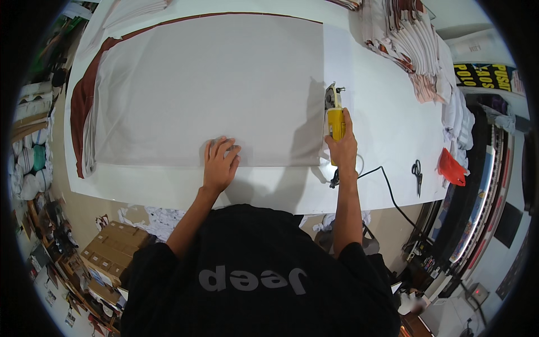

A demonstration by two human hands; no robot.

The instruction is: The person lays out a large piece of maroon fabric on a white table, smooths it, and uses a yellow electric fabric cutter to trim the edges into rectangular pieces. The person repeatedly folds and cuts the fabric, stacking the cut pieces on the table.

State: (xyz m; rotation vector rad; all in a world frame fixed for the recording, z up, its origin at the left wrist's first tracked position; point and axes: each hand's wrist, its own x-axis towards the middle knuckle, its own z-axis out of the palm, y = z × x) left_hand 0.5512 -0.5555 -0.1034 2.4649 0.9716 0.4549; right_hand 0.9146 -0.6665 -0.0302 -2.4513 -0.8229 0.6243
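A large pale grey fabric sheet (213, 84) lies flat on the white table (387, 123), with dark red cloth (84, 106) showing along its left and far edges. My left hand (222, 162) rests on the fabric near its front edge, fingers spread. In my right hand (343, 147) is a yellow electric rotary fabric cutter (336, 123), gripped round its body. The cutter's blade head points away from me, beside the right edge of the fabric. From its rear a black cord (388, 182) runs off the table's front right.
Black scissors (416, 174) and a red plastic bag (452, 167) lie at the table's right side. Folded fabric (412, 42) is stacked at the far right corner. A cardboard box (115, 247) stands on the floor at the left, with white scraps (151, 219) nearby.
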